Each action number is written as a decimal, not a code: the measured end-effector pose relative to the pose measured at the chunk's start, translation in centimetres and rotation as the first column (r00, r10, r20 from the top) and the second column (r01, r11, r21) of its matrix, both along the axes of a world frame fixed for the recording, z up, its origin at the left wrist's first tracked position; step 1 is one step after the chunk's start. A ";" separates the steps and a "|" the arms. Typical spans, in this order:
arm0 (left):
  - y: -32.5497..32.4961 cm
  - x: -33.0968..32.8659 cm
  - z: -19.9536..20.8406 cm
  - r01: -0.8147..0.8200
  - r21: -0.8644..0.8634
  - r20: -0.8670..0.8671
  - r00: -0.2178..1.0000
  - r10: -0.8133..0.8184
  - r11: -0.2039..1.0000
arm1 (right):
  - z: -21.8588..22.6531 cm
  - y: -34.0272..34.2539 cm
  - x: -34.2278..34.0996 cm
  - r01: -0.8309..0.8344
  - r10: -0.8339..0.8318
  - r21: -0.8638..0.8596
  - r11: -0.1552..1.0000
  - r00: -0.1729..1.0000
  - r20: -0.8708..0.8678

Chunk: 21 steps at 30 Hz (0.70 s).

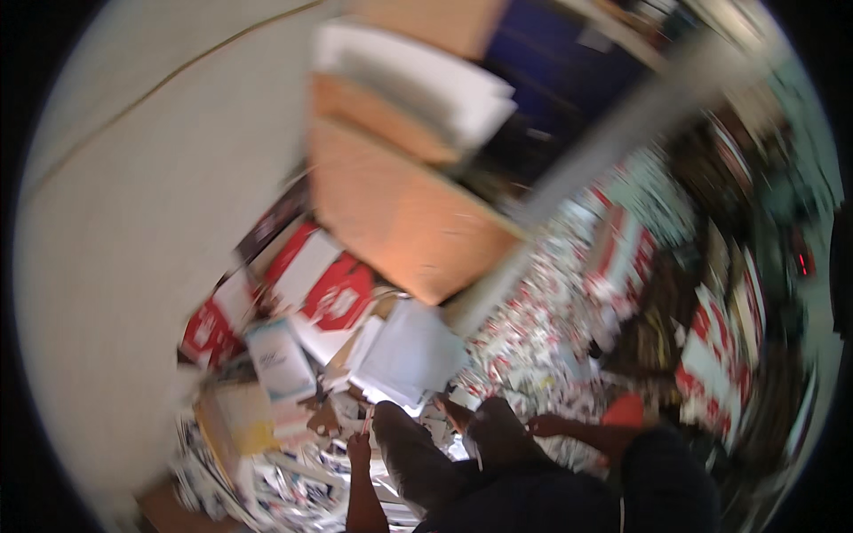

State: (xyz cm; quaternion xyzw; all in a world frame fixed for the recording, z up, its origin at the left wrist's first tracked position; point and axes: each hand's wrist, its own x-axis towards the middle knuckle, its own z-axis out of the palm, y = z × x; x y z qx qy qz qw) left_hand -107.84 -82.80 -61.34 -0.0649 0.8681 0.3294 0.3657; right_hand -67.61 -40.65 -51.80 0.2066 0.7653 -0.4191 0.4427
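In front of the paper stack (413, 351), the left grip (358, 447) pinches a thin, likely light strip (369, 419), best held low; right grip (544, 426) state unclear.

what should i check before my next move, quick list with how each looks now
1. Left hand gripping the thin pale stick: ok, seems held.
2. Right hand free: cannot tell; it is near the right knee, blurred.
3. White sheets squared up: not ok, edges fanned.
4. Paper scraps gathered: not ok, scattered widely.
5. View sharp: not ok, blurred.
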 end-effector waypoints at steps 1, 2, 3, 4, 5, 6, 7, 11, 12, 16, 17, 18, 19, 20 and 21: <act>0.5 -0.3 0.0 0.024 0.037 0.067 0.997 -0.026 0.999 | 0.0 -0.5 1.0 0.013 -0.010 -0.047 0.999 0.998 0.060; 1.0 -0.8 0.4 0.040 0.061 0.125 0.991 -0.047 0.997 | 3.4 -0.5 0.3 0.163 -0.155 -0.198 0.967 0.986 0.058; 2.4 -1.2 0.7 0.045 0.082 0.197 0.979 -0.060 0.996 | 5.3 -1.3 0.1 0.116 -0.111 -0.146 0.983 0.993 0.041; 4.1 -1.4 1.7 0.104 0.106 0.177 0.977 -0.122 0.989 | 11.9 -1.4 -1.8 0.280 -0.262 -0.237 0.930 0.959 0.105; 5.7 -0.3 3.1 0.148 0.135 0.169 0.971 -0.170 0.980 | 10.7 -3.1 0.0 0.253 -0.253 -0.254 0.933 0.967 0.035; 7.0 -0.2 4.1 0.183 0.157 0.148 0.967 -0.206 0.971 | 11.9 -4.3 0.1 0.294 -0.284 -0.267 0.918 0.956 0.074; 8.3 -0.3 4.7 0.254 0.175 0.135 0.951 -0.279 0.951 | 13.6 -5.1 0.3 0.345 -0.351 -0.306 0.887 0.936 0.039; 10.3 1.6 6.9 0.480 0.244 0.042 0.863 -0.504 0.842 | 18.0 -9.1 4.6 0.418 -0.452 -0.255 0.872 0.887 -0.091; 10.4 1.9 7.0 0.559 0.164 -0.006 0.824 -0.566 0.813 | 17.9 -10.5 6.2 0.497 -0.531 -0.256 0.829 0.844 -0.082; 8.9 4.8 8.4 0.460 0.250 -0.082 0.887 -0.455 0.852 | 16.2 -17.3 12.4 0.655 -0.684 -0.227 0.720 0.725 -0.078; 7.8 6.7 8.8 0.419 0.343 -0.057 0.903 -0.427 0.841 | 16.0 -18.1 13.4 0.661 -0.690 -0.218 0.718 0.716 -0.103; 6.0 8.4 9.0 0.379 0.426 -0.033 0.914 -0.405 0.821 | 16.2 -18.9 14.5 0.632 -0.663 -0.212 0.745 0.737 -0.132; 4.3 10.4 9.0 0.540 0.319 -0.095 0.836 -0.541 0.778 | 16.3 -19.6 15.6 0.603 -0.635 -0.206 0.771 0.756 -0.161; 2.6 12.7 8.5 0.683 0.197 -0.138 0.730 -0.670 0.703 | 16.6 -20.4 16.5 0.577 -0.608 -0.199 0.792 0.770 -0.191; 0.7 15.0 7.8 0.826 0.149 -0.220 0.564 -0.796 0.544 | 17.1 -21.1 17.5 0.583 -0.622 -0.219 0.782 0.747 -0.232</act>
